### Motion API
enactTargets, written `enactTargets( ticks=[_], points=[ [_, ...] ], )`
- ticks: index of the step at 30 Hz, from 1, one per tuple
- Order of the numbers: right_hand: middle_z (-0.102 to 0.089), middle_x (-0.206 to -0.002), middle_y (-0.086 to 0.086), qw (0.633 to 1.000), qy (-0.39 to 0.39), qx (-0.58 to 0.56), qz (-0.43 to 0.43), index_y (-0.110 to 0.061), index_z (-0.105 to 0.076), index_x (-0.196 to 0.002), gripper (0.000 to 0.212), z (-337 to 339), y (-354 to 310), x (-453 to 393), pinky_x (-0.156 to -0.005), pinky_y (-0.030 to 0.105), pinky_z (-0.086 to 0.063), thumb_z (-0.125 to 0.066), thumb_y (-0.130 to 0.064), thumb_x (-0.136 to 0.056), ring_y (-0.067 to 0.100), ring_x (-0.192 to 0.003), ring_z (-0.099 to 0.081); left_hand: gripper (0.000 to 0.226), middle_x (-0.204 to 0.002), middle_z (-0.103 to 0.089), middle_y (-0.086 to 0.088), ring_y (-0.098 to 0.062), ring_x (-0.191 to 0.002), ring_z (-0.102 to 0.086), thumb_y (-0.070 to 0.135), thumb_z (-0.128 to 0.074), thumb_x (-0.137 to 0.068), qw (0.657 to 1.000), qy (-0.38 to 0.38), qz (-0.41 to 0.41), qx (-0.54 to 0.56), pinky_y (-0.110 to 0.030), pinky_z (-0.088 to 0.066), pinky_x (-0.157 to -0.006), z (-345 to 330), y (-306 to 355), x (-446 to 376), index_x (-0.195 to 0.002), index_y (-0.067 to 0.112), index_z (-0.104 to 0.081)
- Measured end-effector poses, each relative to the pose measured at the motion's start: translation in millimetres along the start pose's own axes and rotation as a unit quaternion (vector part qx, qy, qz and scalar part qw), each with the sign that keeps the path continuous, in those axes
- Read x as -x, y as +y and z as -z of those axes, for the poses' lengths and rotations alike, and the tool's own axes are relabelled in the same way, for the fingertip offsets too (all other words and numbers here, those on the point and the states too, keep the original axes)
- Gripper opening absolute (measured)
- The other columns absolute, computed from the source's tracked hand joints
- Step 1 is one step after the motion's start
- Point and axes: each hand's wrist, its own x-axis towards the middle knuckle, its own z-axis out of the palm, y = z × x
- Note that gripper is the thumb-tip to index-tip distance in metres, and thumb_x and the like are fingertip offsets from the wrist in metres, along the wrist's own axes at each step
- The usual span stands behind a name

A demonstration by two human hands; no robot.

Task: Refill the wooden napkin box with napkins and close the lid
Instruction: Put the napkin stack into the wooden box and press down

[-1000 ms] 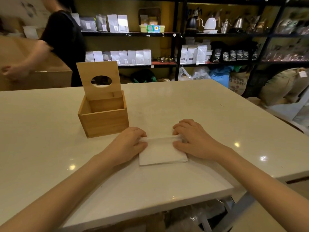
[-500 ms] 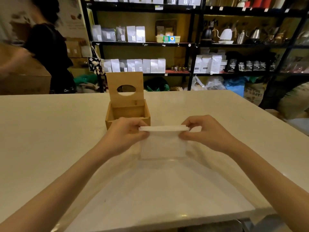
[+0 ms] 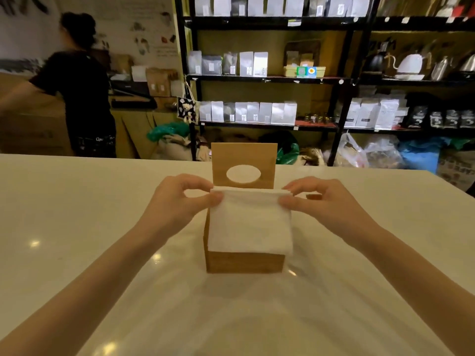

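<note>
Two hands over the pale desk [image 3: 77, 227], bare surface all round | forearms reach in from both sides, wrists level | left hand [image 3: 180, 199] and right hand [image 3: 323, 201] pinch the top corners of the napkins [image 3: 249, 224], hanging over the wooden napkin box [image 3: 244, 262] front | lid [image 3: 244, 163] upright behind.

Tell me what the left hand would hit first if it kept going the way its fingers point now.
The left hand points rightward, across the box top. It would press into the napkin stack it already pinches; beyond that sits the right hand. The upright lid stands farther back, probably out of that line, though depth is unclear.
</note>
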Motion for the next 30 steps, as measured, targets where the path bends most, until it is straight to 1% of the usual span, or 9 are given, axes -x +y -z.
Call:
enactTargets(
  ticks=[2,4,6,10,15,17,20,27,30],
  points=[
    [-0.061,-0.106,-0.012,0.999,-0.02,0.046,0.0,-0.029,-0.069,-0.072,0.004,-7,5,-15,-0.096,0.03,-0.035,-0.07,-0.028,-0.076,0.008,-0.107,-0.051,0.006,-0.121,-0.057,0.006,-0.012,-0.116,-0.044,0.028,-0.07,-0.074,0.997,0.009,0.008,-0.073,-0.032,-0.033,-0.095,0,-11,-15,-0.078,0.024,-0.069],
    [-0.054,-0.117,-0.014,0.994,-0.042,0.1,-0.005,-0.035,-0.065,-0.071,0.009,-12,12,-28,-0.1,0.033,-0.03,-0.07,-0.03,-0.077,0.01,-0.121,-0.038,0.006,-0.132,-0.05,0.007,-0.015,-0.129,-0.031,0.033,-0.07,-0.074,0.989,-0.013,0.016,-0.144,-0.041,-0.029,-0.103,-1,-17,-27,-0.075,0.028,-0.067],
    [-0.05,-0.128,-0.012,0.989,-0.053,0.135,-0.023,-0.034,-0.067,-0.074,0.005,-15,15,-37,-0.107,0.042,-0.03,-0.071,-0.032,-0.076,0.011,-0.131,-0.027,0.007,-0.14,-0.044,0.009,-0.016,-0.137,-0.019,0.035,-0.07,-0.074,0.979,-0.039,0.025,-0.196,-0.048,-0.018,-0.111,-4,-20,-36,-0.075,0.03,-0.065],
    [-0.047,-0.139,-0.007,0.98,-0.068,0.184,-0.033,-0.025,-0.075,-0.084,0.012,-16,17,-49,-0.109,0.049,-0.027,-0.072,-0.032,-0.074,0.013,-0.136,-0.023,0.007,-0.145,-0.037,0.012,-0.015,-0.14,-0.011,0.037,-0.07,-0.073,0.962,-0.092,0.02,-0.258,-0.047,-0.013,-0.111,-13,-19,-51,-0.074,0.031,-0.068],
    [-0.048,-0.14,-0.007,0.952,-0.091,0.291,-0.02,-0.028,-0.074,-0.084,0.013,-20,9,-54,-0.114,0.046,-0.012,-0.067,-0.036,-0.077,0.013,-0.137,-0.019,0.007,-0.146,-0.036,0.009,-0.014,-0.14,-0.008,0.033,-0.071,-0.074,0.937,-0.142,0.003,-0.318,-0.047,-0.006,-0.112,-21,-16,-58,-0.074,0.026,-0.072],
    [-0.05,-0.137,-0.006,0.933,-0.111,0.341,-0.028,-0.029,-0.073,-0.087,0.013,-24,6,-54,-0.115,0.047,-0.007,-0.064,-0.034,-0.08,0.014,-0.138,-0.017,0.007,-0.142,-0.039,0.007,-0.015,-0.14,-0.007,0.031,-0.069,-0.075,0.926,-0.159,0.003,-0.341,-0.047,-0.003,-0.113,-24,-15,-59,-0.069,0.027,-0.068],
    [-0.06,-0.12,-0.008,0.911,-0.132,0.387,-0.041,-0.027,-0.073,-0.086,0.014,-32,4,-55,-0.113,0.051,-0.001,-0.06,-0.028,-0.082,0.017,-0.137,-0.02,0.007,-0.129,-0.05,0.008,-0.017,-0.14,-0.007,0.03,-0.067,-0.076,0.911,-0.173,-0.001,-0.375,-0.05,0.0,-0.112,-29,-15,-61,-0.071,0.025,-0.068],
    [-0.066,-0.099,0.001,0.869,-0.122,0.476,-0.057,-0.023,-0.07,-0.085,0.016,-46,-2,-60,-0.111,0.058,-0.002,-0.054,-0.023,-0.083,0.025,-0.125,-0.036,0.007,-0.121,-0.055,0.007,-0.019,-0.139,-0.011,0.029,-0.064,-0.078,0.885,-0.161,-0.019,-0.435,-0.055,0.001,-0.111,-33,-13,-60,-0.079,0.025,-0.07],
    [-0.066,-0.095,0.003,0.851,-0.111,0.511,-0.055,-0.02,-0.062,-0.076,0.012,-51,-4,-60,-0.109,0.063,-0.001,-0.053,-0.02,-0.083,0.028,-0.123,-0.037,0.009,-0.12,-0.057,0.006,-0.023,-0.14,-0.013,0.029,-0.062,-0.08,0.867,-0.148,-0.027,-0.475,-0.059,0.002,-0.11,-36,-11,-59,-0.082,0.025,-0.069]
  ],
)
